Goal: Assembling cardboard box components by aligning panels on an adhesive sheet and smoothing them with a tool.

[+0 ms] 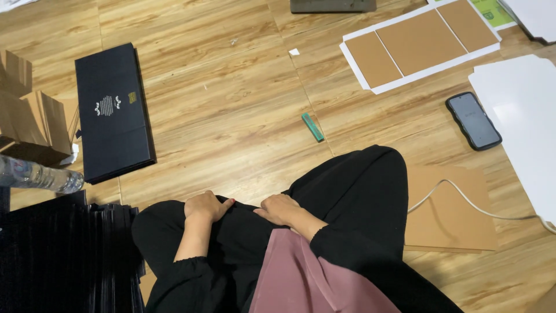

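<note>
In the head view both hands rest on the black trousers (359, 191) of the person sitting cross-legged on the wooden floor (231, 104). The left hand (205, 207) lies on the left knee with its fingers curled loosely inward, knuckles up, thumb tip pressed into the cloth; it grips nothing but may pinch a fold of fabric, which cannot be told for sure. The right hand (280, 208) lies just beside it, palm down, fingers bent and touching the trouser cloth, holding no object. Both forearms run back toward the body, sleeves black at the wrists. A small green stick (312, 127) lies on the floor ahead of the hands, well apart from the fingers. A flat black box (113, 113) lies to the left, a phone (473, 120) to the right
</note>
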